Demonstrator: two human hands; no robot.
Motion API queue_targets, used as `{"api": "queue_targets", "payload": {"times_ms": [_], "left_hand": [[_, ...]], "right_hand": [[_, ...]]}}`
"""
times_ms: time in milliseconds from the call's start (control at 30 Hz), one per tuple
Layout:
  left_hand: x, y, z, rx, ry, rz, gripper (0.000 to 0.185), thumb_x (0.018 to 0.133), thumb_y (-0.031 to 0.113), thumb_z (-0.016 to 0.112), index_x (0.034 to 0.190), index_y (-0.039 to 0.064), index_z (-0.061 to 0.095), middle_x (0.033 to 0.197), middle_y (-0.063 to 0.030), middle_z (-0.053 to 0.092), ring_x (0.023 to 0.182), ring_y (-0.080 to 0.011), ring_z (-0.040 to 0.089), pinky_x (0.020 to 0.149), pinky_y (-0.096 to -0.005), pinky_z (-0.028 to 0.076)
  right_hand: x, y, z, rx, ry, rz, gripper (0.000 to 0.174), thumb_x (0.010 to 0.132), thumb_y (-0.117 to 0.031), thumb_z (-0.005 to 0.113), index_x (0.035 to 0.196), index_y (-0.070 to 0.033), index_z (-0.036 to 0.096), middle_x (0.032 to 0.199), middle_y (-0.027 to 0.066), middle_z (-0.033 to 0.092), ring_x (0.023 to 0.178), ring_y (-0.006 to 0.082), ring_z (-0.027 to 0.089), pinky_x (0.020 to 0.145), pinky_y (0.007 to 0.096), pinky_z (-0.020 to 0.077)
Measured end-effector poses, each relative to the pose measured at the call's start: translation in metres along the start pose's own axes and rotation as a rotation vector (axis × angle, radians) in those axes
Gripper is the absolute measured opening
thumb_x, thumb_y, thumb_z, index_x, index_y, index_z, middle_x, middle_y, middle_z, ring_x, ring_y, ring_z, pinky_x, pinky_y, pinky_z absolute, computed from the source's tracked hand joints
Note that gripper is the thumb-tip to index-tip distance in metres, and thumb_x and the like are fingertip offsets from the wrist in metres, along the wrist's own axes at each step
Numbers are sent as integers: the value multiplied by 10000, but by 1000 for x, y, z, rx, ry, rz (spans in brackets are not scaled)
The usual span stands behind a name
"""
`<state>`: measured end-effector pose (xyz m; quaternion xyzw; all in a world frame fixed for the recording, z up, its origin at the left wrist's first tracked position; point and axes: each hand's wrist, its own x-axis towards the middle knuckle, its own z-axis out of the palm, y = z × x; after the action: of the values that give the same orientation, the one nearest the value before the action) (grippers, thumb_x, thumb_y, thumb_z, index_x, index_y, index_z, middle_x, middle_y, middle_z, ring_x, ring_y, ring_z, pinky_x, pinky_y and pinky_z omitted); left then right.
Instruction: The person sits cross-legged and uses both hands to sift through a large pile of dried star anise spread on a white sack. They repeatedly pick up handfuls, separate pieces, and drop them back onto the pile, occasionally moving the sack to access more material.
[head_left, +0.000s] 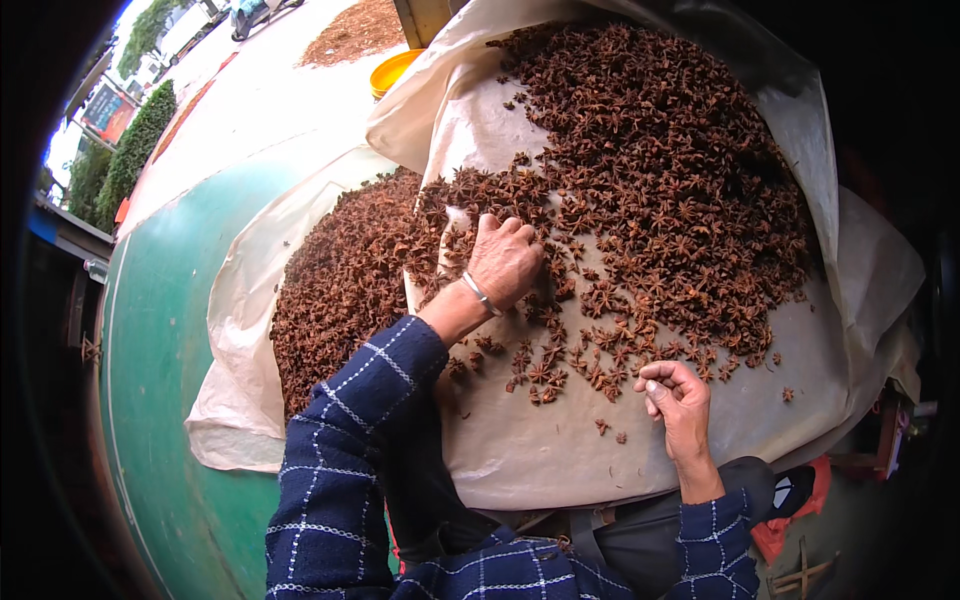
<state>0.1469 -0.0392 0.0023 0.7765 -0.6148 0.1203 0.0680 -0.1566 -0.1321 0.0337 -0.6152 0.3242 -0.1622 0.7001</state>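
My left hand (506, 262), with a metal bangle (481, 293) at the wrist, reaches over loose star anise between two piles. Its fingers curl downward and are hidden, so whether they hold any is unclear. My right hand (681, 409) hovers at the near edge of the spread pods, fingers bent in towards the thumb; nothing shows between them. A large heap of dried star anise (667, 172) lies on a pale plastic sheet (555, 457) in front of me. To the left rests a second pile of star anise (337, 292), on or in another pale sheet (240, 375).
A yellow basin (394, 71) stands beyond the sheets. Green floor (165, 360) runs along the left, with a hedge (139, 150) farther off. More brown material (352, 34) is spread on the bright ground. Red plastic (787, 517) lies at lower right, beside a dark shoe (791, 491).
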Motion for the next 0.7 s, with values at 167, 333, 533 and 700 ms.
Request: {"api": "queue_targets", "payload": {"times_ms": [167, 333, 533, 700], "left_hand": [[18, 28, -1, 182, -220, -72, 34, 757, 97, 601, 736, 75, 615, 735, -86, 572, 803, -214, 556, 776, -410, 367], [20, 11, -3, 171, -277, -99, 147, 793, 93, 585, 661, 74, 523, 577, -41, 461, 610, -205, 485, 727, -395, 363], [-77, 34, -78, -783, -554, 160, 332, 872, 221, 590, 598, 80, 466, 526, -58, 421, 561, -164, 483, 806, -446, 527], [-51, -3, -38, -233, 38, -37, 242, 864, 94, 549, 624, 75, 573, 547, -64, 512, 444, -175, 489, 439, -342, 444]], "right_hand": [[-1, 3, -1, 15, -12, 13, 128, 927, 4, 572, 1042, 2, 629, 876, 56, 671, 620, 39, 496, 550, 177, 404], [-1, -2, -1, 29, 13, -29, 136, 927, 18, 566, 1048, 4, 628, 878, 53, 672, 623, 33, 493, 553, 172, 402], [-6, -8, -10, 48, 56, -67, 106, 923, -26, 597, 1022, -11, 631, 864, 51, 657, 611, 48, 497, 531, 175, 389], [-4, -4, -4, 41, 14, -64, 113, 924, -35, 600, 1030, -13, 632, 866, 50, 662, 612, 45, 503, 530, 174, 391]]}}
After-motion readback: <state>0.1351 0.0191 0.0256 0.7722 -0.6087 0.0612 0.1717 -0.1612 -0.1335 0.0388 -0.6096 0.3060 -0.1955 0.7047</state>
